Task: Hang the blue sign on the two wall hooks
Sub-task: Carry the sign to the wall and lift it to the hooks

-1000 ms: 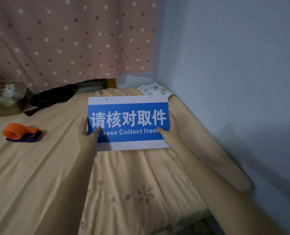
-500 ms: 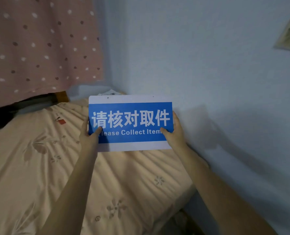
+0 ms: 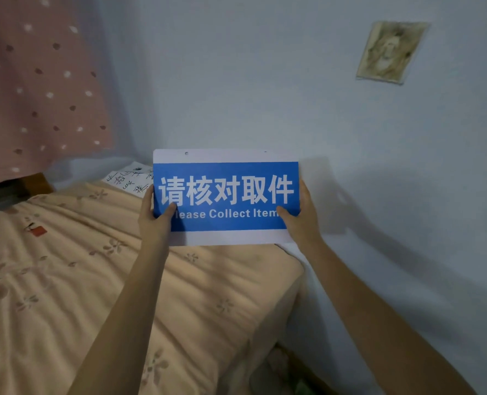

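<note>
**Sign held up near the wall**

The left hand (image 3: 154, 220) and right hand (image 3: 301, 220) each gripped a lower corner of the blue sign (image 3: 225, 196) (thumbs on its face), holding it upright above the bed (image 3: 65, 280), near the wall (image 3: 265, 81).

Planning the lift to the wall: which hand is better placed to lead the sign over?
Right, probably. The right hand grips the blue sign at the edge nearest the wall; the left hand holds the far edge, over the bed. No hooks are visible yet.
</note>
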`<action>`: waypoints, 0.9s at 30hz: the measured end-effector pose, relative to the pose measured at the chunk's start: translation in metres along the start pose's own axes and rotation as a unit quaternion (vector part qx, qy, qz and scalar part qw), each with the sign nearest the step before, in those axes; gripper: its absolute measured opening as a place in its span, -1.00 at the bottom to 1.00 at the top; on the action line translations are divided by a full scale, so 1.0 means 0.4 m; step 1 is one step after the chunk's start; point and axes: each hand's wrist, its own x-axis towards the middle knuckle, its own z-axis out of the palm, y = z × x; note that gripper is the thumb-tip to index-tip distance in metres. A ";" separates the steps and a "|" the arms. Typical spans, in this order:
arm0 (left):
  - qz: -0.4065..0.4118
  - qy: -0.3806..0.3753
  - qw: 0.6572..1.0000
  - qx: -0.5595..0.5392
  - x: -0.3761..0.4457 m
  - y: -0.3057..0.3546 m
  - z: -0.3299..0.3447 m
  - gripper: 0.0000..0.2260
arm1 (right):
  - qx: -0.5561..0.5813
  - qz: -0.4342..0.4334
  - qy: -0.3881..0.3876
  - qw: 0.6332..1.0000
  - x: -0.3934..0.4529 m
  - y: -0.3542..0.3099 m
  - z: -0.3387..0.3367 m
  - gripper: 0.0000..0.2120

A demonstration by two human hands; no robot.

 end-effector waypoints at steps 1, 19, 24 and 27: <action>0.002 -0.006 1.000 0.001 -0.006 0.003 0.018 -0.48 | 0.000 0.003 0.007 1.000 -0.002 -0.005 -0.019 -0.38; 0.044 -0.110 0.993 -0.026 -0.162 0.104 0.309 -0.47 | -0.021 -0.015 0.127 0.992 -0.046 -0.101 -0.341 -0.34; 0.056 -0.138 0.988 -0.030 -0.216 0.146 0.389 -0.47 | -0.022 -0.027 0.169 0.985 -0.067 -0.130 -0.432 -0.33; 0.064 -0.151 0.986 -0.028 -0.252 0.165 0.438 -0.47 | -0.029 -0.038 0.189 0.981 -0.081 -0.146 -0.486 -0.33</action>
